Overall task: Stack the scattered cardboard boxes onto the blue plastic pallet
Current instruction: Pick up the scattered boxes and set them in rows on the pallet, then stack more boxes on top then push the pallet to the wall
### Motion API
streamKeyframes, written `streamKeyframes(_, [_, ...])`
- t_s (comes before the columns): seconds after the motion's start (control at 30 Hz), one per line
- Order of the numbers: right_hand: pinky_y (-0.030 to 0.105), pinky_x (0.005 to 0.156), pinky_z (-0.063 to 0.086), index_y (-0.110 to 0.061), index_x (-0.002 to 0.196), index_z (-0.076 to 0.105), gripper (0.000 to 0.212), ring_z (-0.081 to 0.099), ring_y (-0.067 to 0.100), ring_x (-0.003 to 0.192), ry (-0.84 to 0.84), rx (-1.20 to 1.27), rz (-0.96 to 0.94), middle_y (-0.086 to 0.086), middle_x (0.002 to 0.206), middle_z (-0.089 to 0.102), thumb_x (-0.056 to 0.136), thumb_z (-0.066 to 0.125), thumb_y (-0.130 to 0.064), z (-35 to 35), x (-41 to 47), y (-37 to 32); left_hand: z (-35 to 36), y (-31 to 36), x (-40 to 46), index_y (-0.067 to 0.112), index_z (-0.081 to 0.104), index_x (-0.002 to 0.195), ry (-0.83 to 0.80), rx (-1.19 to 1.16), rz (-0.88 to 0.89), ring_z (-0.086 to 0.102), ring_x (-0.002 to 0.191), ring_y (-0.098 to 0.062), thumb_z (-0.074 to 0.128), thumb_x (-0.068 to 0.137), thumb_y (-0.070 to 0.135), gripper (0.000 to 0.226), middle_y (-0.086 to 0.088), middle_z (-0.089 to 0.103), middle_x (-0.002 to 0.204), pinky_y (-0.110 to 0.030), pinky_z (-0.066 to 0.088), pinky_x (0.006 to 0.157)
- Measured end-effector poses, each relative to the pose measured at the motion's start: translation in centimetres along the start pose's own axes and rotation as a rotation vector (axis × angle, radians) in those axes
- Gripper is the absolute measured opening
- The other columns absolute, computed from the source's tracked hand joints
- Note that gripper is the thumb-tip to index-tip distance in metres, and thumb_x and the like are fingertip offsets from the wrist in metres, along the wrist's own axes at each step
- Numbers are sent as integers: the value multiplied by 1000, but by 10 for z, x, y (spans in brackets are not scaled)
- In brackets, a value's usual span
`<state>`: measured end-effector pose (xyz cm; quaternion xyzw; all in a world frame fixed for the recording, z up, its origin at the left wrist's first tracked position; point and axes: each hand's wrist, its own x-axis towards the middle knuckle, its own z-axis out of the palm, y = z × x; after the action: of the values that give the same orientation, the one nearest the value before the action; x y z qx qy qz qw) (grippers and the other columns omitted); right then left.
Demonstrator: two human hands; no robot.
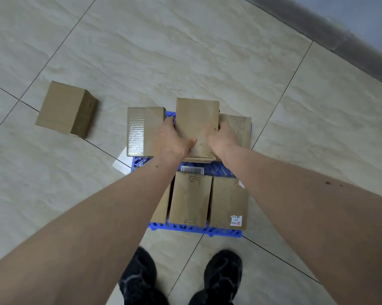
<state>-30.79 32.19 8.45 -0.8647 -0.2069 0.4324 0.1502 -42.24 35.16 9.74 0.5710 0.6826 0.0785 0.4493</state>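
Observation:
A blue plastic pallet [185,228] lies on the tiled floor in front of my feet. Several brown cardboard boxes stand on it. In the far row's middle is a box [196,119] that both my hands grip: my left hand [174,139] on its left side, my right hand [224,137] on its right side. A taped box [141,130] stands to its left and another box [240,128] to its right. Two boxes [191,199] [228,202] fill the near row, a third partly hidden under my left forearm. One box [67,108] lies apart on the floor, far left.
My black shoes [181,280] stand just behind the pallet's near edge. A white sheet [122,162] pokes out beside the pallet's left edge. A dark skirting and wall [339,40] run along the upper right. Pale floor tiles surround everything.

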Motion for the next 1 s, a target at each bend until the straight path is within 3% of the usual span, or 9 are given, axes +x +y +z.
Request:
streamKeyframes(0.1, [38, 88, 46, -12, 127, 49, 41, 57, 31, 104, 35, -5, 0, 10, 119, 62, 97, 41, -40, -3, -7, -5, -8, 0, -3, 15, 53, 123, 4, -34, -33, 62, 99, -20, 80, 70, 28, 61, 0, 65, 111, -31, 49, 88])
streamKeyframes(0.17, [35, 75, 40, -12, 127, 46, 40, 54, 28, 91, 80, -25, -10, 10, 116, 62, 98, 41, -38, -7, -14, -13, -17, 1, -7, 19, 53, 122, 10, -45, -43, 60, 99, -17, 78, 72, 33, 57, 5, 63, 107, -24, 42, 80])
streamKeyframes(0.23, [35, 72, 39, -12, 127, 43, 40, 53, 29, 89, 118, -90, -46, 11, 115, 61, 98, 40, -39, -9, -23, -25, -30, 0, -8, 19, 52, 125, 27, -44, -47, 58, 107, -19, 73, 76, 37, 57, 2, 62, 115, -25, 39, 81])
streamKeyframes(0.33, [45, 92, 44, -11, 133, 40, 44, 53, 34, 112, 170, -157, -135, 13, 126, 56, 97, 40, -36, -8, -37, -50, -58, -2, -3, 16, 46, 136, 48, 1, -60, 54, 120, -25, 63, 85, 38, 58, -3, 58, 130, -31, 40, 90])
streamKeyframes(0.43, [42, 111, 29, -12, 139, 39, 49, 36, 30, 134, 284, -253, -232, 9, 143, 45, 96, 42, -36, 4, -53, -85, -98, -10, 11, 17, 44, 139, 55, 37, -60, 53, 121, -27, 58, 89, 37, 55, -4, 57, 132, -33, 41, 95])
streamKeyframes(0.6, [41, 118, 15, -13, 145, 33, 56, 18, 27, 145, 361, -349, -295, 4, 155, 30, 98, 41, -42, 54, -75, -151, -174, -36, 45, 15, 38, 143, 26, 47, -45, 48, 129, -24, 55, 92, 41, 60, -5, 50, 142, -37, 38, 103])
streamKeyframes(0.83, [37, 115, 22, -14, 143, 35, 54, 30, 23, 139, 286, -201, -229, 4, 146, 43, 97, 43, -42, 173, -104, -231, -276, -101, 101, 13, 43, 139, 0, 169, -5, 48, 127, -26, 52, 93, 38, 54, -6, 51, 139, -35, 39, 95])
streamKeyframes(1.0, [41, 100, 35, -12, 139, 37, 52, 39, 29, 128, 170, -123, -173, 10, 135, 50, 97, 44, -40, 251, -88, -249, -300, -159, 150, 14, 38, 143, -30, 219, 14, 47, 128, -26, 53, 91, 38, 59, -6, 48, 141, -32, 38, 92])
